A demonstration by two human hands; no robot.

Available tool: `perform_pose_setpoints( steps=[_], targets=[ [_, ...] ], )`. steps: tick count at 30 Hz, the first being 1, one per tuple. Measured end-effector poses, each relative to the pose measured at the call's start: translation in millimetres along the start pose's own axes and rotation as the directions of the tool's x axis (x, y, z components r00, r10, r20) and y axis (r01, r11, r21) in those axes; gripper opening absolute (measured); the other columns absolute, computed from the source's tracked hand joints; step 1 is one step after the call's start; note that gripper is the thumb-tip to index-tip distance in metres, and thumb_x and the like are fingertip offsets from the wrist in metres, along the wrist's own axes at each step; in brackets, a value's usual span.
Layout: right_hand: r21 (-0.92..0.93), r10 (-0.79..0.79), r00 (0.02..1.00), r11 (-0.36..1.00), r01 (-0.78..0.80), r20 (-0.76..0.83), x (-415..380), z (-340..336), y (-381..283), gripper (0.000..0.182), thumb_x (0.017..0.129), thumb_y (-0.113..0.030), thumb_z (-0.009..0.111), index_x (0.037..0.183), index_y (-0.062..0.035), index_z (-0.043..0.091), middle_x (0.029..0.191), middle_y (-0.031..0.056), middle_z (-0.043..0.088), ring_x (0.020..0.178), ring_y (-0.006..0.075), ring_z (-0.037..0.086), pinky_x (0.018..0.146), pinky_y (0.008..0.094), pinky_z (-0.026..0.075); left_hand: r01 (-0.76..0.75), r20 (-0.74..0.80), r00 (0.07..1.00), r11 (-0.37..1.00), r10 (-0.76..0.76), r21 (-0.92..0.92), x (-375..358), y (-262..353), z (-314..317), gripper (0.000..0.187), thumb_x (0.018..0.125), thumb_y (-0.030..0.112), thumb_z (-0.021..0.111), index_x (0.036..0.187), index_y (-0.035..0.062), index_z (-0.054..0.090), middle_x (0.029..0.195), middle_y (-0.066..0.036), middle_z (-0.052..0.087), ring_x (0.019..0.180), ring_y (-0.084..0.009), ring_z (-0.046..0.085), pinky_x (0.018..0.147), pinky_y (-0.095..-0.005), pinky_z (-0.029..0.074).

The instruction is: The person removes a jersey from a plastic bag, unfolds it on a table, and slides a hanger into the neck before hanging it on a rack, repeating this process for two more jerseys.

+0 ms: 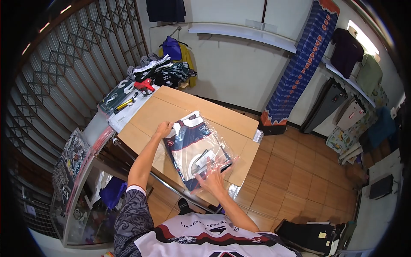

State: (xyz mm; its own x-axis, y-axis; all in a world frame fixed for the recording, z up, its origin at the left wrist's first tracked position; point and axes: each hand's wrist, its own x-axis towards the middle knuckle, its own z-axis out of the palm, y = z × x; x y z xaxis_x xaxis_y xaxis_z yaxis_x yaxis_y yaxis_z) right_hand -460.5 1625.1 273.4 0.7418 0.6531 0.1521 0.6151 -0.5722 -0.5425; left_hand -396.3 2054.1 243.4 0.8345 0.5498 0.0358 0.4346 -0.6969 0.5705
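From my end of the feed, I have a folded jersey in a clear plastic bag, lying flat on the counter, its lower end close to the counter's near edge. The left hand appears to pinch the bag's upper-left corner; the right hand lies with fingers spread over the lower end, beside a card tag.

I judge the packet light and soft, with no stiffness of its own, so it should sag if lifted by one corner. The film looks slick and thin (the wrinkles throw plenty of glare), and pulling plastic alone could stretch or tear it. I'd take hold at opposite side edges, through film and cloth together, with the fingers underneath. A red tool sits just beyond the counter's far-left corner, well apart from both hands.
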Motion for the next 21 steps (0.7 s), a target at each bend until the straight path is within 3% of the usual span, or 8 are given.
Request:
perform_pose_setpoints(
  steps=[2, 3, 6, 11, 14, 16, 17, 21],
  targets=[
    [-0.021, -0.012, 0.992, 1.000, 0.009, -0.129, 10, 34, 12, 0.119, 0.077, -0.067, 0.079, 0.163, 0.0017, 0.034, 0.163, 0.0454, 0.022, 0.158, 0.0563, 0.010, 0.111, 0.0862, -0.006, -0.032, 0.004, 0.999, 0.998, 0.032, -0.045, 9, -6, 1, 0.040, 0.096, 0.039, 0.067, 0.107, 0.0037, 0.081, 0.101, -0.020, 0.079, 0.097, -0.0349, 0.076, 0.087, -0.0451, 0.058],
    [-0.135, -0.096, 0.974, 0.989, 0.069, -0.207, 14, 32, 7, 0.121, 0.078, -0.071, 0.077, 0.164, 0.0006, 0.031, 0.164, 0.0433, 0.024, 0.157, 0.0582, 0.010, 0.113, 0.0844, -0.003, -0.030, 0.018, 0.999, 0.998, 0.031, -0.059, 11, -5, -3, 0.039, 0.095, 0.039, 0.068, 0.106, 0.0033, 0.081, 0.100, -0.020, 0.080, 0.094, -0.0332, 0.077, 0.085, -0.0429, 0.058],
    [-0.141, -0.099, 0.961, 0.988, 0.064, -0.257, 8, 23, -5, 0.126, 0.076, -0.077, 0.074, 0.166, -0.0005, 0.029, 0.163, 0.0424, 0.026, 0.156, 0.0612, 0.009, 0.114, 0.0837, -0.004, 0.001, 0.026, 1.000, 0.995, 0.002, -0.103, 8, 4, -21, 0.038, 0.092, 0.037, 0.073, 0.103, 0.0018, 0.082, 0.095, -0.020, 0.080, 0.088, -0.0279, 0.077, 0.080, -0.0403, 0.059],
    [-0.169, 0.017, 0.999, 0.986, -0.011, 0.032, 5, 0, -1, 0.143, 0.068, -0.088, 0.071, 0.171, -0.0077, 0.012, 0.173, 0.0333, 0.000, 0.158, 0.0570, -0.002, 0.115, 0.0812, -0.009, -0.008, -0.040, 0.999, 0.987, 0.002, -0.161, 3, 19, -55, 0.035, 0.091, 0.034, 0.074, 0.099, 0.0006, 0.082, 0.082, -0.015, 0.078, 0.072, -0.0211, 0.073, 0.067, -0.0383, 0.057],
    [-0.152, -0.081, 0.989, 0.986, 0.063, -0.120, 0, 15, 14, 0.147, 0.066, -0.091, 0.070, 0.170, -0.0057, 0.011, 0.171, 0.0365, 0.007, 0.156, 0.0600, 0.007, 0.115, 0.0815, -0.008, -0.059, -0.053, 0.997, 0.980, 0.050, -0.188, 2, 37, -78, 0.033, 0.093, 0.032, 0.074, 0.098, 0.0009, 0.082, 0.077, -0.012, 0.076, 0.064, -0.0186, 0.069, 0.059, -0.0377, 0.055],
    [-0.194, -0.006, 0.999, 0.981, -0.003, -0.046, 1, 6, 7, 0.150, 0.063, -0.092, 0.071, 0.170, -0.0038, 0.013, 0.172, 0.0353, 0.009, 0.158, 0.0561, 0.004, 0.115, 0.0820, -0.007, -0.105, -0.067, 0.993, 0.976, 0.093, -0.192, 3, 53, -93, 0.031, 0.093, 0.030, 0.073, 0.096, 0.0009, 0.082, 0.074, -0.010, 0.074, 0.059, -0.0170, 0.066, 0.055, -0.0372, 0.052],
    [-0.201, 0.038, 0.999, 0.979, -0.037, 0.005, 2, -2, 2, 0.151, 0.063, -0.092, 0.071, 0.170, -0.0036, 0.012, 0.172, 0.0349, 0.009, 0.159, 0.0553, 0.003, 0.115, 0.0821, -0.006, -0.074, -0.054, 0.996, 0.977, 0.064, -0.201, 2, 62, -102, 0.029, 0.095, 0.029, 0.073, 0.094, 0.0014, 0.082, 0.074, -0.011, 0.074, 0.063, -0.0170, 0.067, 0.058, -0.0377, 0.052],
    [-0.202, 0.146, 0.981, 0.972, -0.118, 0.128, 6, -14, -5, 0.157, 0.057, -0.094, 0.073, 0.170, -0.0040, 0.010, 0.175, 0.0291, 0.004, 0.161, 0.0501, -0.003, 0.114, 0.0841, -0.006, -0.251, -0.084, 0.966, 0.965, 0.245, -0.079, 30, 60, -126, 0.027, 0.096, 0.030, 0.073, 0.095, 0.0047, 0.082, 0.078, -0.013, 0.076, 0.072, -0.0182, 0.070, 0.067, -0.0386, 0.053]
  ],
)
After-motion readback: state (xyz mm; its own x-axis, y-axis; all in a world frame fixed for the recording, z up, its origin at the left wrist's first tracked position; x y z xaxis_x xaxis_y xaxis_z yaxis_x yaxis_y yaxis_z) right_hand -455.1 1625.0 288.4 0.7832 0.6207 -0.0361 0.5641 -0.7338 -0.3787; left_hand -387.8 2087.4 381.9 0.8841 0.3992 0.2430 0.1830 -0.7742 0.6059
